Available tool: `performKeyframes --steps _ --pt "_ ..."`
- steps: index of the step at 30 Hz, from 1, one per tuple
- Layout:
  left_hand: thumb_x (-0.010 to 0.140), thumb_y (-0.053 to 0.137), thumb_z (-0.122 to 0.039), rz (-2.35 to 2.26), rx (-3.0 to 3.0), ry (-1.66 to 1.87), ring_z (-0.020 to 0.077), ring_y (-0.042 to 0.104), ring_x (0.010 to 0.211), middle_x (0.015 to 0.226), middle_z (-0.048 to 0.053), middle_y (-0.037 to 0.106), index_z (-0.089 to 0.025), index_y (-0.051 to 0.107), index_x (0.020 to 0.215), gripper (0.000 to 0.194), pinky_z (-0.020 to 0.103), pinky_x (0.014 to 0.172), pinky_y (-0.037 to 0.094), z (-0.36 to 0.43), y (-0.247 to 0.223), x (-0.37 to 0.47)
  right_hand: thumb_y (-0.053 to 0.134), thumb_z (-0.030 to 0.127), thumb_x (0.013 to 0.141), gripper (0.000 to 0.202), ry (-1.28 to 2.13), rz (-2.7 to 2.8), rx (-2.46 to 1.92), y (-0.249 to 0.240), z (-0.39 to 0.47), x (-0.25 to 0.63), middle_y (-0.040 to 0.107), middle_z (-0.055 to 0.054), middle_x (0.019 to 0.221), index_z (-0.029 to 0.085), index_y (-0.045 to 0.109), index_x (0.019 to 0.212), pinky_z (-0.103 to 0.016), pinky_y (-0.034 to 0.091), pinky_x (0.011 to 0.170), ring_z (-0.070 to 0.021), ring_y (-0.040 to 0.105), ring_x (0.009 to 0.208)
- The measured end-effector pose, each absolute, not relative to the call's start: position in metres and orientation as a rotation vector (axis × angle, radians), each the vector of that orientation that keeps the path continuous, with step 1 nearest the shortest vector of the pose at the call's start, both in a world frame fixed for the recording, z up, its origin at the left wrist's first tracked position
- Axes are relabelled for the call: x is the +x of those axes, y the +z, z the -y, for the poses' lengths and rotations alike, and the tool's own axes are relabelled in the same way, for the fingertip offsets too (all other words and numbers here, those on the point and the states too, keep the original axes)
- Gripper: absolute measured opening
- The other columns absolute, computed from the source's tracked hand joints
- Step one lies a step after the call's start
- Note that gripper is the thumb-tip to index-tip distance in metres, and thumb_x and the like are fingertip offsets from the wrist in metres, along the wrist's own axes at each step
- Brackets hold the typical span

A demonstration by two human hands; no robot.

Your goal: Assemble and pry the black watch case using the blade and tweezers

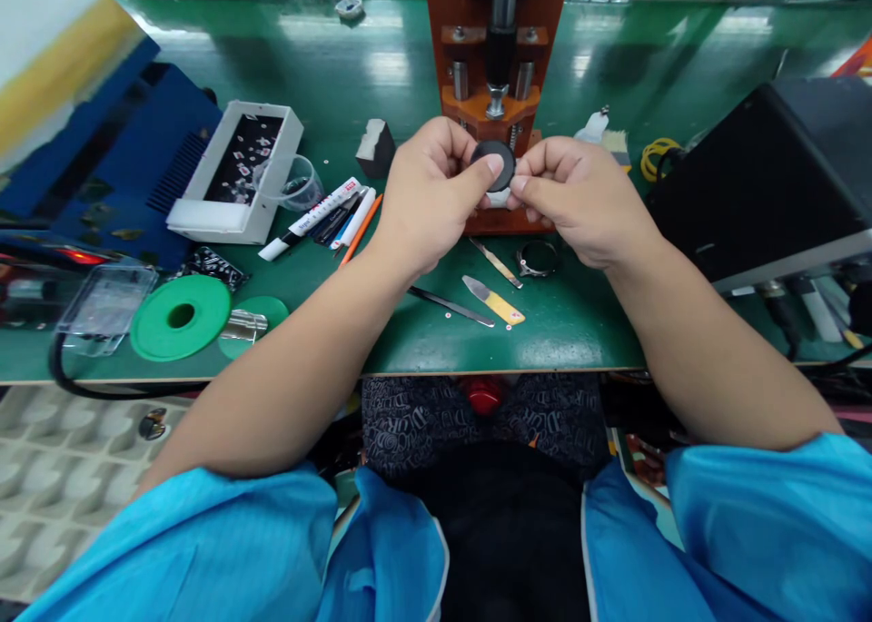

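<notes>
My left hand (432, 182) is closed on a flat black round disc (500, 159), its thumb lying across the face. At the disc's right edge, my right hand (579, 195) is pinched, with thumb and forefinger touching the rim. Both hands are raised in front of an orange-brown press (489, 109) with a metal plunger. A whitish part (500, 199) shows just below the disc, partly hidden by the fingers. Beneath the hands lie a yellow-handled blade (494, 300), a thinner blade with a pale handle (497, 263), dark tweezers (453, 306) and a black ring-shaped watch case (538, 258).
To the left are a white box of small parts (272, 195), a clear cup (300, 186), markers (317, 213) and a green spool (156, 331). A black machine (749, 186) stands at the right. The bench's front edge (504, 373) runs below the forearms.
</notes>
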State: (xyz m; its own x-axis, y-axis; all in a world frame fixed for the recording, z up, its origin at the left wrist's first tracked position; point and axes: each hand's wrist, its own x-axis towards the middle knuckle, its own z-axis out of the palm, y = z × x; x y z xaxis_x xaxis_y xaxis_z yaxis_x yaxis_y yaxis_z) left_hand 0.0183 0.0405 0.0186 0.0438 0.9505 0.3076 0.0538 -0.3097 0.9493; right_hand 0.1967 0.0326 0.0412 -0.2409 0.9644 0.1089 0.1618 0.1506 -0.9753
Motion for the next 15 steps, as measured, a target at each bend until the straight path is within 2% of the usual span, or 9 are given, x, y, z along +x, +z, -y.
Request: performKeyframes --steps 4,8,15 --pt "0.093 0.081 -0.023 -1.101 1.645 1.442 0.0141 0.059 0.071 0.074 -0.002 0.056 -0.022 0.050 0.082 0.034 0.026 0.066 0.048 -0.041 0.013 0.017 0.062 -0.007 0.100 0.030 1.055 1.682 -1.133 0.036 -0.035 0.198 0.069 0.003 0.073 0.016 0.064 0.082 -0.023 0.037 0.060 -0.0093 0.053 0.063" --pt "0.091 0.083 -0.026 -1.215 1.735 1.429 0.0181 0.059 0.084 0.078 0.000 0.055 -0.023 0.049 0.080 0.037 0.030 0.080 0.052 -0.026 0.023 0.020 0.061 -0.008 0.097 0.033 0.915 1.749 -1.238 0.035 -0.035 0.197 0.065 0.003 0.075 0.017 0.059 0.076 -0.026 0.038 0.067 -0.0118 0.054 0.073" --pt "0.087 0.088 -0.029 -1.288 1.778 1.384 0.0248 0.060 0.102 0.083 0.003 0.050 -0.022 0.046 0.078 0.043 0.036 0.097 0.051 -0.015 0.026 0.026 0.068 -0.004 0.098 0.045 0.803 1.810 -1.342 0.040 -0.032 0.192 0.046 0.003 0.068 0.022 0.046 0.068 -0.034 0.028 0.063 -0.0135 0.037 0.067"
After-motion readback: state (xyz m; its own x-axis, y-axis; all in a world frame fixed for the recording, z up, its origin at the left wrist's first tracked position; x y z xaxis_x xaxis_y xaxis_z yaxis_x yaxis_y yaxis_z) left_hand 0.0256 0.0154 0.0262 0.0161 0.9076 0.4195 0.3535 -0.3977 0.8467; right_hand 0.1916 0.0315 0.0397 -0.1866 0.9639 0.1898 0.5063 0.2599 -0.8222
